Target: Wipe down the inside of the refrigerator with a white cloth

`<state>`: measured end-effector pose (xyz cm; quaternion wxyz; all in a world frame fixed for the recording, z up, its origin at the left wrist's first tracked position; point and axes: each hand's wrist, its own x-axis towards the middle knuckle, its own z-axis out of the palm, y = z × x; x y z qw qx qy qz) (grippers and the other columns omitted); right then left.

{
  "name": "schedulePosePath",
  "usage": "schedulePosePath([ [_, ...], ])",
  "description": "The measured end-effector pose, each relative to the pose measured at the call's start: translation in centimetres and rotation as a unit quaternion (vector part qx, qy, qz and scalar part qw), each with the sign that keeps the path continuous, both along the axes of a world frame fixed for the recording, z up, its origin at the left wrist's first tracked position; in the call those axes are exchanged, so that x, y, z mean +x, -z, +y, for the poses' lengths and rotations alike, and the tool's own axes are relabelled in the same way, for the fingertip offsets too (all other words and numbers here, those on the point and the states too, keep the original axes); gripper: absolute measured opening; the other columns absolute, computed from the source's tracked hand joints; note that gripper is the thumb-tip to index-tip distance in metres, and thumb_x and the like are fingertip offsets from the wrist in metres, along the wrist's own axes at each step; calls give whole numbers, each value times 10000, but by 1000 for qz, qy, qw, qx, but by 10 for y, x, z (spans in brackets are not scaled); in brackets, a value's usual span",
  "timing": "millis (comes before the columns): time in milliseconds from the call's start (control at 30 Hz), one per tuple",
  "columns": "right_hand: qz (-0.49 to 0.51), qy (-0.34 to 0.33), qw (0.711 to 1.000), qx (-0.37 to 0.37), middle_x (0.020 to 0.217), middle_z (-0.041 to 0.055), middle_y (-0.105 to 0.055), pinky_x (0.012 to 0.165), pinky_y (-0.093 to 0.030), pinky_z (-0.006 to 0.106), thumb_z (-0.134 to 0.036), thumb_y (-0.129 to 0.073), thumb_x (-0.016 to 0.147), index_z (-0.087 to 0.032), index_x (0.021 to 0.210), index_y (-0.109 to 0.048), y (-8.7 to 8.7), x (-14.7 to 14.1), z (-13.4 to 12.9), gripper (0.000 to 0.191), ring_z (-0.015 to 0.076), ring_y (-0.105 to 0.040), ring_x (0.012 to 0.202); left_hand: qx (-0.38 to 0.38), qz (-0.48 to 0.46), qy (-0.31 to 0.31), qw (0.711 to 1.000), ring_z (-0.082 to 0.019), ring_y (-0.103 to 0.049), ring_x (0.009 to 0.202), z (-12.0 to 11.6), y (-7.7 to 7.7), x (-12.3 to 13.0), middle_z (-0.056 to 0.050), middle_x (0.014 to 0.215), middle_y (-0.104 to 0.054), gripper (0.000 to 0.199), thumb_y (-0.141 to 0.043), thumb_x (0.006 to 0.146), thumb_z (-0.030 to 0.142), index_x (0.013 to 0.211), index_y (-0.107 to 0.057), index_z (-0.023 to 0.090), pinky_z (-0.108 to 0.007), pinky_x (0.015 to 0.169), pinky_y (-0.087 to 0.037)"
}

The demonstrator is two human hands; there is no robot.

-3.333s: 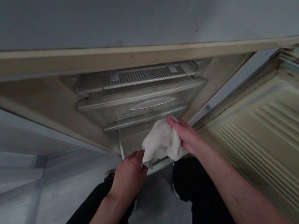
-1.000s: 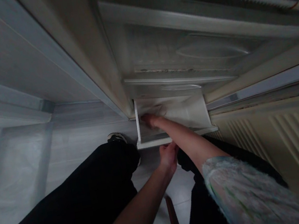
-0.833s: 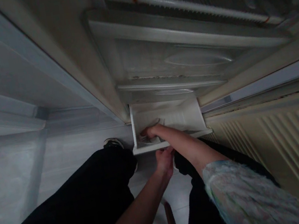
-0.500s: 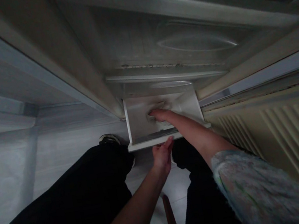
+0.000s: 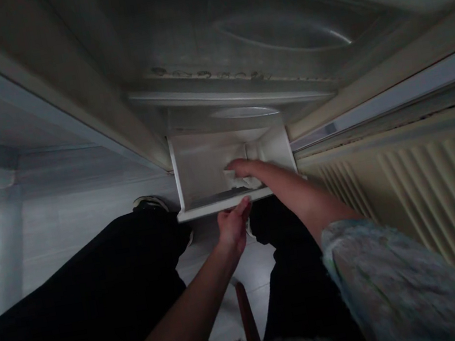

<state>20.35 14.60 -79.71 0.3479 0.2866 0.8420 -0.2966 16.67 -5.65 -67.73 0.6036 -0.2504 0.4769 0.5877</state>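
A white drawer point(image 5: 200, 166) is pulled out at the bottom of a fridge-like cabinet. My left hand point(image 5: 233, 226) grips the drawer's front edge from below, its thumb near the rim. Inside the drawer, my right hand point(image 5: 241, 169) is closed on a crumpled white cloth point(image 5: 247, 181), which lies against the inner side of the front wall. The fingertips of my right hand are partly hidden by the cloth.
Above the drawer is a closed drawer front point(image 5: 273, 29) with a curved recess. A ribbed cream door panel point(image 5: 434, 205) stands open on the right. My legs straddle a reddish-brown bar point(image 5: 246, 313) over the pale floor point(image 5: 57, 222).
My right hand has moved the cloth toward the drawer's front wall. My left hand keeps its hold on the drawer edge. The whole view has shifted slightly.
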Motion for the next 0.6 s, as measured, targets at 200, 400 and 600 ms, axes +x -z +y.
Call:
schedulePosePath([
  [200, -25, -6, 1000, 11, 1297, 122, -694, 994, -481, 315, -43, -662, 818, -190, 1274, -719, -5, 16, 11, 482, 253, -653, 1171, 2, 10, -5, 1000, -167, -729, 830, -1, 4, 2, -95, 872, -762, 248, -920, 650, 76, 810, -731, 64, -301, 900, -598],
  [400, 9, 16, 996, 90, 1485, 208, -515, 1125, -384, 391, -138, -672, 878, -138, 1430, -582, -7, 35, 40, 559, 327, -487, 1378, 9, 13, 3, 1000, -179, -732, 852, -3, 8, 2, -117, 899, -765, 267, -936, 639, 119, 815, -745, 57, -280, 877, -599],
  [600, -29, 6, 999, 16, 1177, 88, -734, 919, -476, 282, -208, -731, 846, -217, 1181, -749, 3, 46, -8, 336, 233, -688, 1062, 23, 19, 6, 1000, -183, -725, 891, -4, 8, 2, -92, 909, -766, 311, -959, 594, 137, 821, -753, 85, -282, 892, -594],
])
